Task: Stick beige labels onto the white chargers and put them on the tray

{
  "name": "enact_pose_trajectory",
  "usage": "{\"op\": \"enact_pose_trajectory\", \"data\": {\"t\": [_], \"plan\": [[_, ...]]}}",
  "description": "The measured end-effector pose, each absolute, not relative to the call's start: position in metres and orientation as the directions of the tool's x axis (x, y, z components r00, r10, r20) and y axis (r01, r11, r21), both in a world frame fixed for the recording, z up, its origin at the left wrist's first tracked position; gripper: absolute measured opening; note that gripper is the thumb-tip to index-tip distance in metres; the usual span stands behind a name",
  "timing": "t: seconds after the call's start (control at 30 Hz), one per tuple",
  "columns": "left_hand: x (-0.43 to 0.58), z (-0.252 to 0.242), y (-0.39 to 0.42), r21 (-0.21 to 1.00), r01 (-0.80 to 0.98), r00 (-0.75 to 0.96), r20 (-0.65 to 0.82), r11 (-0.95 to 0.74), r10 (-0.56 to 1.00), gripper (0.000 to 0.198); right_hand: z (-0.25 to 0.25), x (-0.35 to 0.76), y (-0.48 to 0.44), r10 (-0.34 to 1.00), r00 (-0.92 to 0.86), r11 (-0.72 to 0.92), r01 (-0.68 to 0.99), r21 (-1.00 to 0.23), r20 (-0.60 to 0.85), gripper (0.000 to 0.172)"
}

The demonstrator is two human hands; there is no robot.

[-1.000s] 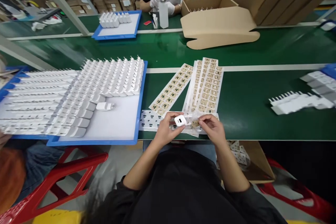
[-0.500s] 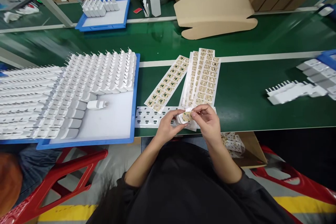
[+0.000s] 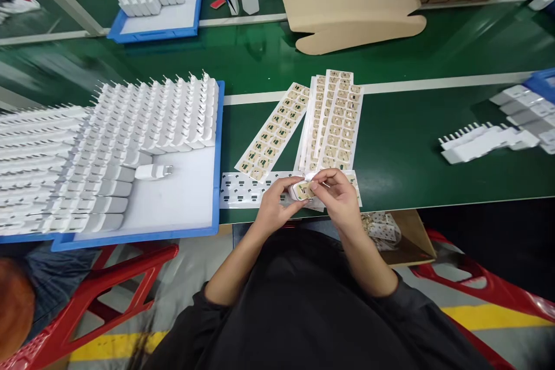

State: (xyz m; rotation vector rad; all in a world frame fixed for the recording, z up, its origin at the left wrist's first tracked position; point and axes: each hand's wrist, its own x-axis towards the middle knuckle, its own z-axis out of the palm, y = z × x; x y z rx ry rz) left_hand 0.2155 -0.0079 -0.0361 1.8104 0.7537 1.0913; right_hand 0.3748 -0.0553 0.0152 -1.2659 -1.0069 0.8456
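A white charger (image 3: 292,192) is gripped between the partly curled left hand's (image 3: 274,205) thumb and fingers, above the near edge of the green bench (image 3: 403,150). The right hand (image 3: 340,199), fingertips nearly together, pinches a tan sticker (image 3: 304,189) at its face. Sticker sheets (image 3: 340,127) lie beyond; left, a blue tray (image 3: 215,191).

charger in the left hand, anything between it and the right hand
Only the sticker, held by the right hand over the end of the charger in the left hand; nothing else clearly shows in between.
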Motion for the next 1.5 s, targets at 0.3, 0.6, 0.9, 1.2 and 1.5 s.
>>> {"op": "enact_pose_trajectory", "data": {"t": [0.3, 0.6, 0.9, 1.2, 1.5], "plan": [[0.2152, -0.0365, -0.0076, 0.899, 0.043, 0.437, 0.376, -0.436, 0.817, 0.045, 0.0124, 0.3768, -0.0553, 0.933, 0.342, 0.121, -0.002, -0.993, 0.113, 0.018], [0.2154, -0.0371, -0.0070, 0.896, 0.043, 0.439, 0.380, -0.442, 0.814, 0.044, 0.0138, 0.3763, -0.0559, 0.933, 0.343, 0.110, 0.004, -0.994, 0.105, 0.020], [0.2153, -0.0350, -0.0078, 0.903, 0.058, 0.444, 0.359, -0.426, 0.821, 0.043, 0.0133, 0.3753, -0.0568, 0.931, 0.344, 0.127, 0.012, -0.992, 0.123, 0.015], [0.2146, -0.0359, -0.0078, 0.891, 0.073, 0.452, 0.372, -0.449, 0.811, 0.042, 0.0158, 0.3718, -0.0585, 0.930, 0.350, 0.090, 0.073, -0.993, 0.110, 0.017], [0.2147, -0.0344, -0.0080, 0.901, 0.059, 0.450, 0.360, -0.430, 0.817, 0.041, 0.0153, 0.3705, -0.0580, 0.926, 0.356, 0.095, 0.112, -0.989, 0.129, 0.017]]}}
